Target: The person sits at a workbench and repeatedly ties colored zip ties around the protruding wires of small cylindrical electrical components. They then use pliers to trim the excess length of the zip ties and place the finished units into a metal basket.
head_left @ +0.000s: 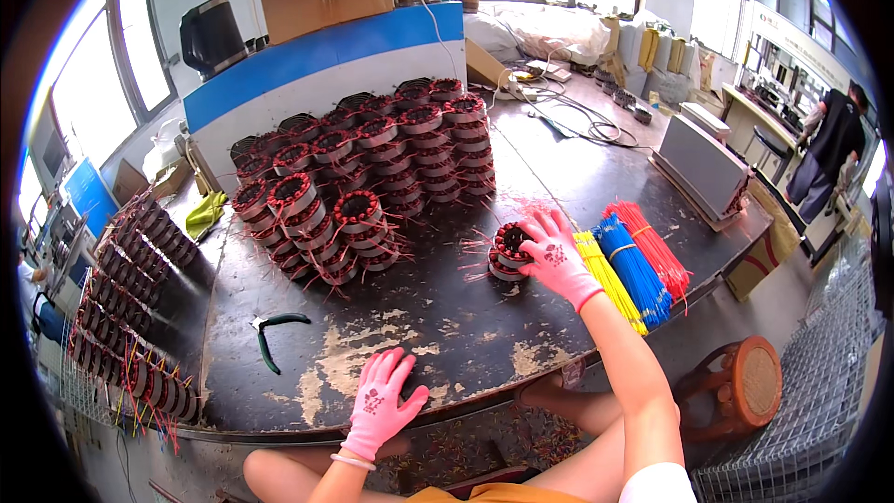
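We are apparently handling the coils (504, 263), left of the wires (633, 265); we cannot tell whether our right grip (561, 265) is clasping them. Our left grip (380, 402) is hanging released; any lift would be needing a firm hold.

The tabletop (442, 284) has a dark, smooth, slightly glossy finish, worn to rough, pale patches along its near edge, where the left hand (380, 401) wears a matt pink cloth glove like that on the right hand (557, 259). Toward the surface's right edge, the yellow wires (607, 281), blue wires (633, 267) and red wires (652, 247) look like smooth, shiny plastic. Ring-shaped coil cores (426, 142) toward the far edge show dull grey metal walls, while the pliers (266, 349) near the left edge have smooth, plastic-looking green handles.
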A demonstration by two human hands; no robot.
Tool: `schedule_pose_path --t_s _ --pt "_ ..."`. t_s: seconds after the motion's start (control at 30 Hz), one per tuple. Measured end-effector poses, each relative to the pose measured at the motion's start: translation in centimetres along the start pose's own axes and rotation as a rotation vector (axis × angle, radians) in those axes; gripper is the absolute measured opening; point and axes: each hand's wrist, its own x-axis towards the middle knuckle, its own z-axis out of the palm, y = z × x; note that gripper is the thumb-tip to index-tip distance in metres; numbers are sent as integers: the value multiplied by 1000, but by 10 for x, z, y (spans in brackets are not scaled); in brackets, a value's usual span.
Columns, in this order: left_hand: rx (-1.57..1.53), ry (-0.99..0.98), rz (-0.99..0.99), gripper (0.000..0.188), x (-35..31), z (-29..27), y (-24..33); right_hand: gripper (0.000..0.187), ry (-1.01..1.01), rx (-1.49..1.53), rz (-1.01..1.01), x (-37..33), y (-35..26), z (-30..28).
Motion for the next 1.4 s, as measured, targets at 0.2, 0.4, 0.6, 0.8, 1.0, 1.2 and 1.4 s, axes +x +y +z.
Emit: schedule_pose_path --t_s 0.2,0.4,0.6,0.8,1.0,1.2,1.4 --pt "5 44 -33 62 -9 -7 -9 31 249 147 -133 -4 -88 -33" --pt "83 315 156 58 -14 4 -2 30 102 368 -192 -54 -191 -25" --pt "-5 281 329 52 10 17 44 38 205 465 -47 -78 -190 -26" --pt "77 175 249 49 31 30 58 22 533 192 677 -176 -80 -95" --pt "105 191 198 44 34 45 61 53 122 781 1227 -241 -43 -85" --pt "38 114 254 36 32 20 51 37 151 1011 1252 -240 -43 -81" --pt "-64 79 14 48 9 0 51 31 356 1440 1197 -253 -56 -110"
